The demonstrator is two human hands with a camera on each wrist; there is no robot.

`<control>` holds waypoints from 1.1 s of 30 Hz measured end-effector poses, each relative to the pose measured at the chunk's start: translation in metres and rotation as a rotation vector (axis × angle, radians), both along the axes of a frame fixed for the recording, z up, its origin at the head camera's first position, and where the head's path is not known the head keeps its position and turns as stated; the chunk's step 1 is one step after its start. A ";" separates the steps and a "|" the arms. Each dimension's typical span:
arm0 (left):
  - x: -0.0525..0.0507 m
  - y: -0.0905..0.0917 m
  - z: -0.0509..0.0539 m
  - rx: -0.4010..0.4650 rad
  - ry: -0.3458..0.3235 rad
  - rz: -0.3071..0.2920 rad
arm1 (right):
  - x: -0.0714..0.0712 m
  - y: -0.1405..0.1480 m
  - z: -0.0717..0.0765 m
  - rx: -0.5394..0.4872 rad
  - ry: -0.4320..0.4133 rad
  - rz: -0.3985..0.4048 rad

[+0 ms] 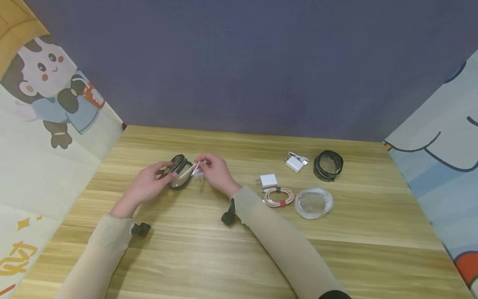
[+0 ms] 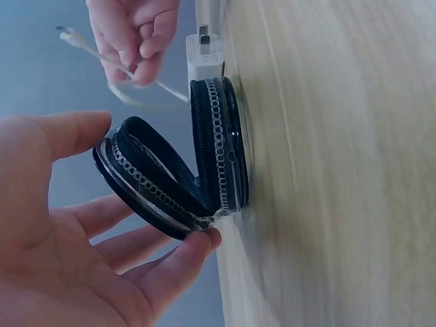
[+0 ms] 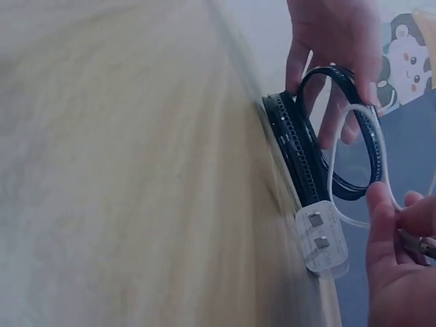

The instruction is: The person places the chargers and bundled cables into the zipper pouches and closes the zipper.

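Gripping already opened black round zip case [image 2: 205,146] in fingers of left hand [image 1: 148,182], pinching white charging cable [image 3: 383,150] in right hand [image 1: 216,173], with white wall charger [image 3: 321,237] just beside and closing apparently left.

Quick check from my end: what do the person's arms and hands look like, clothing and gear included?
Both the left hand and right hand are bare, without gloves. The left sleeve and right sleeve are long, plain and beige. A small black device sits at each cuff. Something black shows by the right sleeve at the picture's bottom edge; I can't tell what.
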State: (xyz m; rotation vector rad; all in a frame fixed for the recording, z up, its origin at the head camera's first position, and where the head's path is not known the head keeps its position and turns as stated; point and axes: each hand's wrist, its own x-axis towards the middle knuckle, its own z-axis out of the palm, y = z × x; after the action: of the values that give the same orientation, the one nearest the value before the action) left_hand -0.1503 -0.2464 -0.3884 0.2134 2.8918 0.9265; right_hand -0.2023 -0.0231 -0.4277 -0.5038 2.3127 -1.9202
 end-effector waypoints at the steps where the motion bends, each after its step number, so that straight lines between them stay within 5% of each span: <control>1: 0.000 0.000 0.000 0.000 -0.003 0.000 | 0.000 0.000 0.000 0.032 0.031 0.000; 8: 0.000 0.000 -0.002 0.004 -0.018 -0.001 | 0.000 -0.005 0.001 0.283 0.256 0.015; 20: 0.001 0.002 0.002 0.000 -0.010 0.000 | -0.001 -0.003 0.000 0.354 0.257 0.116; 27: 0.000 0.001 0.002 -0.005 -0.005 -0.002 | 0.002 0.000 0.013 0.704 0.441 0.209; 33: -0.002 0.001 -0.001 -0.011 -0.019 -0.004 | 0.003 0.000 0.015 0.914 0.491 0.208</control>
State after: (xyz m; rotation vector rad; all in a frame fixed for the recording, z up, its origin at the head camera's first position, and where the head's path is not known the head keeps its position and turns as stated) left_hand -0.1519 -0.2452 -0.3890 0.2085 2.8773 0.9065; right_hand -0.1991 -0.0234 -0.4124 -1.0844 2.9055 -0.5339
